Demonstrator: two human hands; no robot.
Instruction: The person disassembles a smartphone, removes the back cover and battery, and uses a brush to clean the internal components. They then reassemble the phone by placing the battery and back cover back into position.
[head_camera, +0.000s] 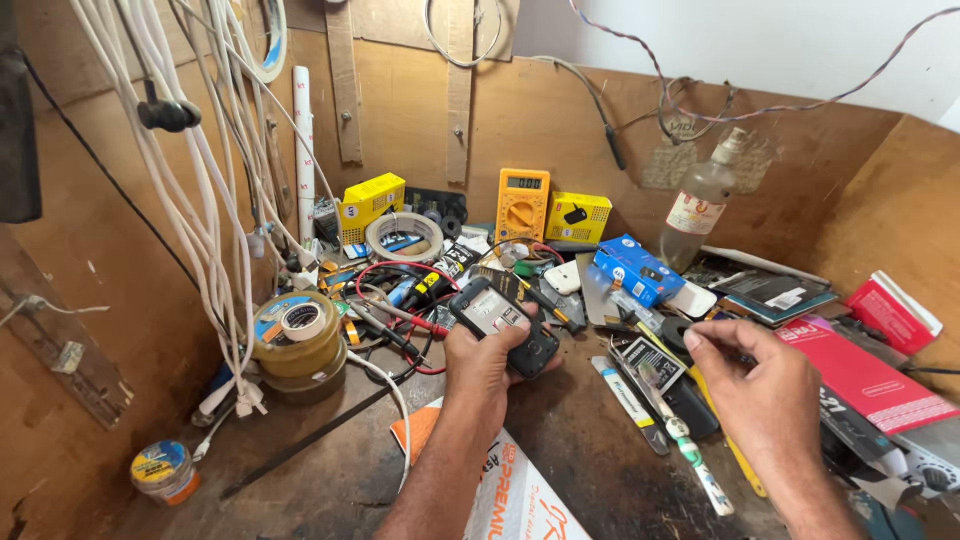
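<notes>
My left hand (485, 365) grips a small black keypad phone (503, 325), held tilted above the middle of the cluttered wooden bench. My right hand (765, 385) hovers over the right side of the bench with fingers curled, its fingertips near small dark parts (678, 332) and a black battery (650, 360); whether it pinches anything is unclear. A toothbrush (685, 440) lies just left of that hand.
A yellow multimeter (521, 205) with red and black leads, yellow boxes (370, 200), a blue box (637, 268), tape rolls (403, 236), a clear bottle (700, 205), stacked tins (298, 345), red packets (865, 375) and hanging white cables (215, 200) crowd the bench.
</notes>
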